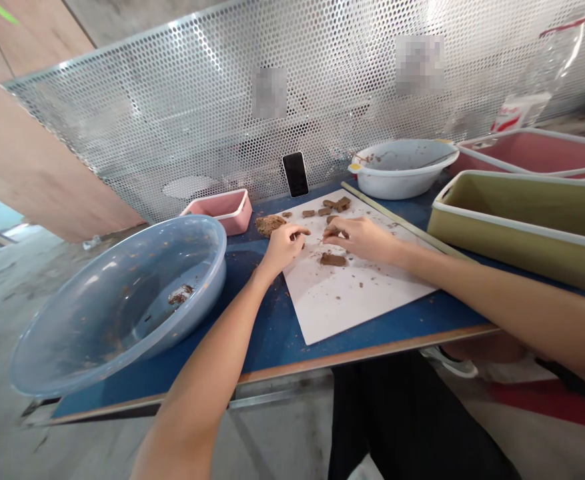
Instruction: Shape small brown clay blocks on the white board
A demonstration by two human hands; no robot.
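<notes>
While we lean over the blue table (272, 333), both hands meet on the white board (342, 300) lying across its middle. Our left hand (283, 245) rests at the board's nine o'clock edge with its fingers curled in narrow; whether it grips anything we cannot tell. Our right hand (361, 237) lies palm down just beside it at three o'clock, its fingertips (330, 233) drawn together on what seems to be a small clay bit (330, 219), though the view is too small to be sure. A flattened clay slab (333, 260) sits on the board at six o'clock from the right hand, close but apart. At twelve o'clock a row of clay pieces (331, 206) lines the board's far edge, and a rough clay lump (269, 225) lies at eleven o'clock from the left hand. Beyond them a phone (295, 173) leans upright against the perforated screen (172, 113). A big blue basin (72, 347) sits at eight o'clock, an olive tray (517, 237) at three.
</notes>
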